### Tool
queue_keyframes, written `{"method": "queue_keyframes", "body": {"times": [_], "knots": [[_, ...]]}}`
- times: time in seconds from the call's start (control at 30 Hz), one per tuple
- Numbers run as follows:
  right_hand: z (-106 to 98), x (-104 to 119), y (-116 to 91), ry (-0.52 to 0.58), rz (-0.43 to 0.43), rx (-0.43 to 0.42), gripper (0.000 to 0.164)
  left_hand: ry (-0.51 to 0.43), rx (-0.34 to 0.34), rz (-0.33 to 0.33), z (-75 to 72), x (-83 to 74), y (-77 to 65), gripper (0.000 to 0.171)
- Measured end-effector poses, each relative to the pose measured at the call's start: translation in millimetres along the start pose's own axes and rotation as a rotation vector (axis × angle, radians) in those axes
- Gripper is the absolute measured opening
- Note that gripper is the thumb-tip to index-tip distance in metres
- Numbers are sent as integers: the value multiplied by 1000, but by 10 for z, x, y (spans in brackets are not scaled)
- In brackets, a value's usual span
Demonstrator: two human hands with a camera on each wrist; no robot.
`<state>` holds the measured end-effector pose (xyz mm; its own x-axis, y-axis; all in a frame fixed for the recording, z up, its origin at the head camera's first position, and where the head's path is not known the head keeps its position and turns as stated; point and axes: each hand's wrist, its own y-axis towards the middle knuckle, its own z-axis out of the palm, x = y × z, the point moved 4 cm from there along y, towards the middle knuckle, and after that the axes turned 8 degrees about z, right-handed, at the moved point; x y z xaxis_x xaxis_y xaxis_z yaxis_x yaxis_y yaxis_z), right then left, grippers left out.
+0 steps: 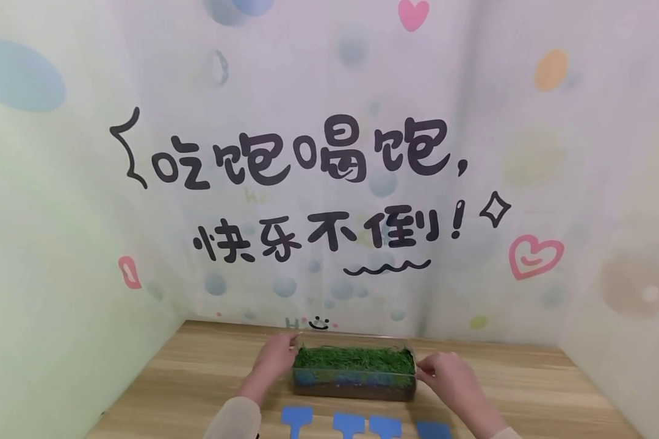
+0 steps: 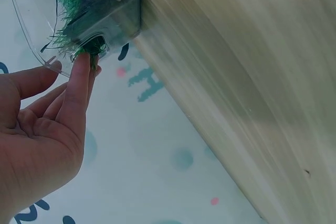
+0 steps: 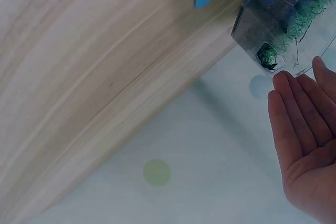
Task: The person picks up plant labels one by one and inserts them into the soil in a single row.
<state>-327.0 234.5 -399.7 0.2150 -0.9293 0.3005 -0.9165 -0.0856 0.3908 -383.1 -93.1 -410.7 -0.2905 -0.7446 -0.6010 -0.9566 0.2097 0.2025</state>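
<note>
A clear plastic bin (image 1: 357, 392) stands near the back of the table, long side toward me. Green artificial grass (image 1: 357, 360) fills its top, above a bluish band and a dark brown layer. My left hand (image 1: 274, 355) pinches its left end wall; in the left wrist view the thumb is at the rim and the fingertips reach the handle hole, where grass pokes out. At the opposite end, my right hand (image 1: 450, 375) pinches the wall. The right wrist view shows that hand's nearly straight fingers (image 3: 294, 114) below the hole, with the thumb at the rim.
Several blue T-shaped plant labels (image 1: 296, 416) lie in a row on the wooden table (image 1: 198, 366), in front of the bin. Close behind the bin hangs a printed backdrop (image 1: 318, 286) with black lettering, and pale side panels (image 1: 60, 244) flank the table.
</note>
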Motion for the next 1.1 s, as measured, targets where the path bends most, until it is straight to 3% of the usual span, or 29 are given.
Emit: {"method": "queue_keyframes", "body": {"times": [0.23, 0.47, 0.6, 0.73, 1.0, 1.1], "knots": [[-26, -27, -19, 1, 12, 4, 4, 5, 4, -1, 55, 3, 57, 44], [-20, 11, 9, -35, 56, 46, 30, -73, -7, 17, 53, 59, 71, 45], [-21, 58, 44, -42, 119, 112, 15, -97, -1, 29, 43, 82, 79, 46], [-31, 120, 73, -52, 154, 123, 36, -113, 16, 21, 48, 89, 80, 46], [-78, 415, 89, -52, 103, 66, 40, -156, 19, 41, 57, 92, 78, 47], [-76, 543, 92, -31, 90, 79, 40, -215, 43, 47, 78, 117, 73, 48]]}}
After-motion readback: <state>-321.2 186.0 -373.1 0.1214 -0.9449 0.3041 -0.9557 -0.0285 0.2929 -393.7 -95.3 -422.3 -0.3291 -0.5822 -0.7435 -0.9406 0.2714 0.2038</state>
